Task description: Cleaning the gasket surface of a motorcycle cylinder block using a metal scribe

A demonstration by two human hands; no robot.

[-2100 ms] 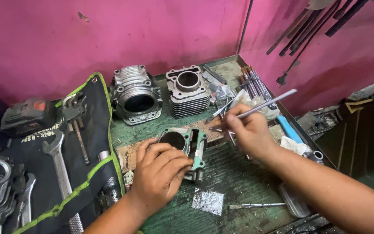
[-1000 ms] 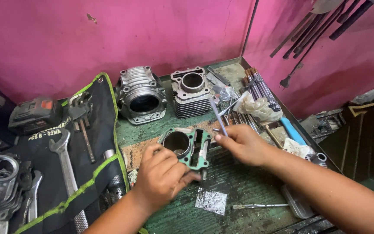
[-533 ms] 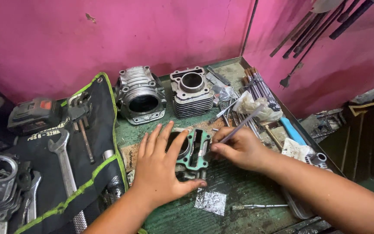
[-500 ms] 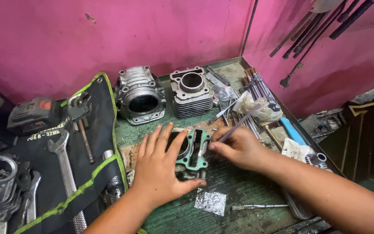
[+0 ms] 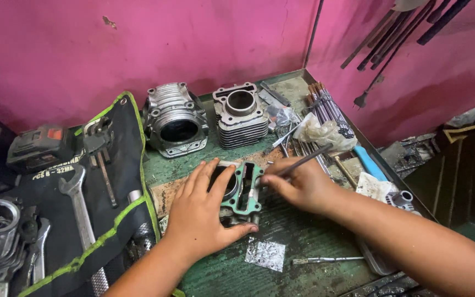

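Note:
A small metal engine cylinder (image 5: 232, 215) stands on the green workbench (image 5: 298, 236), with a green gasket (image 5: 244, 190) lying on its top face. My left hand (image 5: 202, 212) lies flat over the cylinder's left side, fingers spread across the bore and thumb against its front. My right hand (image 5: 302, 184) holds a thin metal rod-like tool (image 5: 303, 161) with its tip at the gasket's right edge.
Two more finned cylinders (image 5: 176, 120) (image 5: 241, 114) stand at the back. A black tool roll with wrenches (image 5: 81, 203) lies at left, with a power tool (image 5: 39, 148) behind it. Long rods (image 5: 328, 110), a plastic bag (image 5: 322, 132), a foil scrap (image 5: 265, 254) and a blue-handled tool (image 5: 368, 162) lie at right.
My right hand brought the thin tool down from the air to the gasket's right edge. My left hand spread flat over the cylinder, which now shows the green gasket on top.

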